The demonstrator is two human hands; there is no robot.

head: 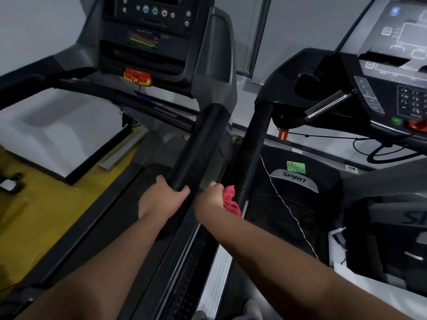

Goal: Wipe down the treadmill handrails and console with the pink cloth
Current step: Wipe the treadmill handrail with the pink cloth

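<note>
- At the lower end of the left rail [196, 146], the left grip [161, 199] is closed round the black foam, with the thumb lying across the top.
- Just right of that rail, the right grip [209, 197] is closed in a fist on the cloth [230, 199].
- Bunched and pink-red, the cloth bulges out of the fist on the side away from the left rail and sits against the right rail [251, 153]. How hard it presses I cannot tell.
- The right rail runs alongside the left rail, close to it but apart from it.
- Beyond the left rail's upper end and to its left stands the console [147, 31], dark, with round buttons and a coloured chart.
- Below the console, still left of the rail's upper end, sits a red and yellow key [138, 77].
- Far right of the left rail is a second console [392, 65] with a keypad, and a silver bar [328, 105] juts from below it.
- Right of the left rail's lower half, past the right rail, a green sticker [295, 167] sits above a SPIRIT badge [294, 179], and a white cord [288, 209] runs down across them.
- Well left of the left rail lies yellow floor [46, 215].
</note>
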